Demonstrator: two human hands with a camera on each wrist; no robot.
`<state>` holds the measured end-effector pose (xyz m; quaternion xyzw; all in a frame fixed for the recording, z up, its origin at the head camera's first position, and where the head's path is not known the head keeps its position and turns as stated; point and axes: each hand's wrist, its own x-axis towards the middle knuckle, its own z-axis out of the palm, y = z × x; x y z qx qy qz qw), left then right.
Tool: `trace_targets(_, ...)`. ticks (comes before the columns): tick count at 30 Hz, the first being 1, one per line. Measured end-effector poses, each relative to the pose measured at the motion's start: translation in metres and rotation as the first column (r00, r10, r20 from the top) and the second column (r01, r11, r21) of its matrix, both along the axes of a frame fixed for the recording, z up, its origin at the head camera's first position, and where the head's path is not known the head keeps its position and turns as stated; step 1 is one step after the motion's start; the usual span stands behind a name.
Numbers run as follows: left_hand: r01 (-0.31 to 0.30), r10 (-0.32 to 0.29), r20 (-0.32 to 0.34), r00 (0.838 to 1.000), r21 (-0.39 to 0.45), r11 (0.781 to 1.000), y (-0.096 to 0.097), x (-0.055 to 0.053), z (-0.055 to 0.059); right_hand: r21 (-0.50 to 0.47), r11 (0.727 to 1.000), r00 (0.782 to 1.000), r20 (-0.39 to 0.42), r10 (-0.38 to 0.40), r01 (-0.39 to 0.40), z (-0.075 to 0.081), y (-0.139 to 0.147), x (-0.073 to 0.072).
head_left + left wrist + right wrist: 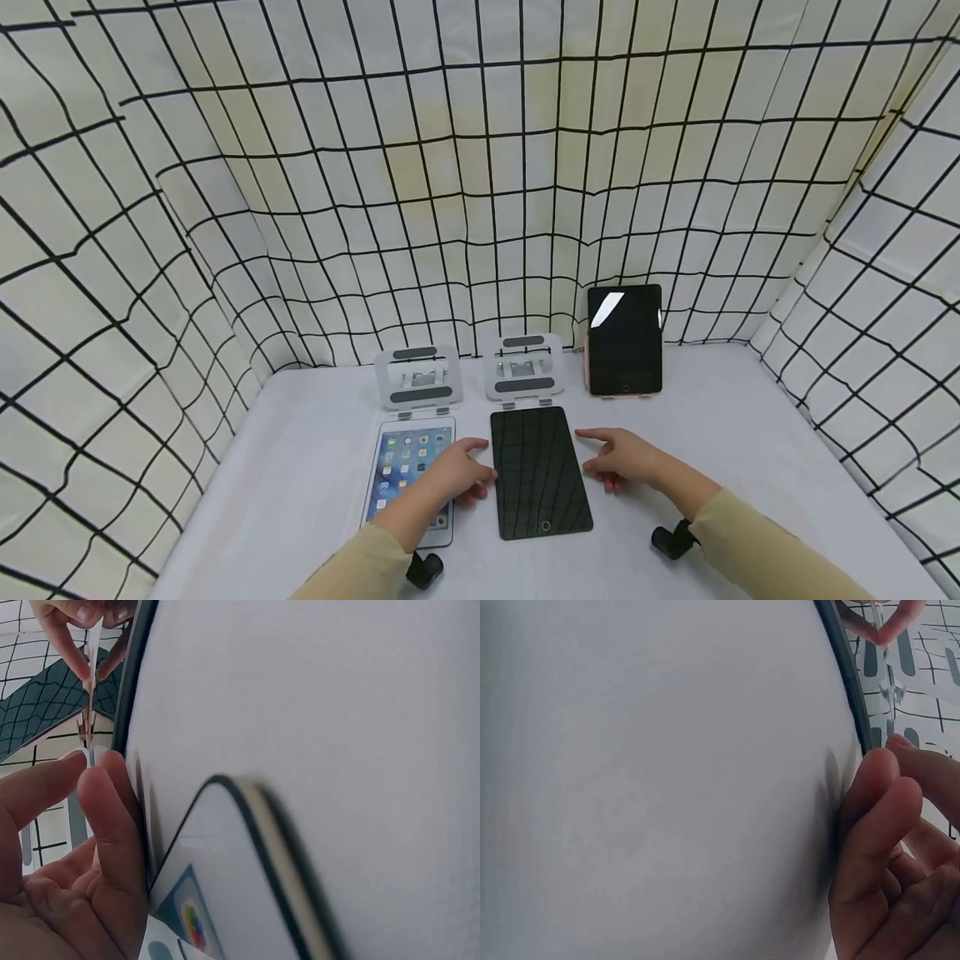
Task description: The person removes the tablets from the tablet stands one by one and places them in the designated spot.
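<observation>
A black tablet (536, 467) lies screen up, with its round button toward the near edge. At its left edge is my left hand (453, 468), index finger and thumb stretched toward it, fingertips right at the rim. My right hand (626, 454) is beside the opposite edge, index finger extended and the other fingers bent loosely under. In the left wrist view, the left hand's fingers (112, 832) are close to the dark edge; in the right wrist view, the right fingers (881, 825) are likewise. My left forearm passes over a white tablet (386, 467) whose lit screen shows app icons.
Two white folding stands with grey pads, the left stand (422, 395) and the middle stand (523, 384), are behind the flat tablets. At the back right, another black tablet (625, 346) leans upright on a pinkish stand. White walls (510, 233) with black grid lines surround the white table (300, 467).
</observation>
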<state>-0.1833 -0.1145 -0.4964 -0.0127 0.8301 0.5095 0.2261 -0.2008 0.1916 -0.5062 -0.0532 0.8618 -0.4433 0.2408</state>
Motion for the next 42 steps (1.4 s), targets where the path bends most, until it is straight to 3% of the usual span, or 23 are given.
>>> trace_targets(11, -0.014, 0.014, -0.039, 0.999, 0.006, 1.000, 0.000, -0.003, 0.006, 0.011, 1.000, 0.998, -0.050, -0.025, 0.026, 0.008, 0.017, 0.000)
trace_targets(19, -0.045, 0.045, -0.058, 0.997, 0.013, 0.999, 0.007, -0.009, 0.002, 0.010, 0.998, 0.994, -0.087, -0.065, 0.066, 0.006, 0.029, -0.005)
trace_targets(24, -0.052, 0.053, -0.107, 0.993, 0.011, 0.999, 0.013, -0.013, 0.000, -0.019, 0.997, 0.993, -0.092, -0.077, 0.076, 0.008, 0.036, -0.007)
trace_targets(35, 0.037, -0.014, -0.173, 0.985, 0.126, 0.991, 0.030, -0.024, -0.003, -0.036, 0.992, 0.987, -0.100, -0.125, 0.122, 0.014, 0.063, -0.001)
trace_targets(42, 0.088, -0.059, -0.189, 0.980, 0.152, 0.984, 0.038, -0.026, -0.003, -0.053, 0.987, 0.982, -0.102, -0.158, 0.153, 0.017, 0.086, 0.004)
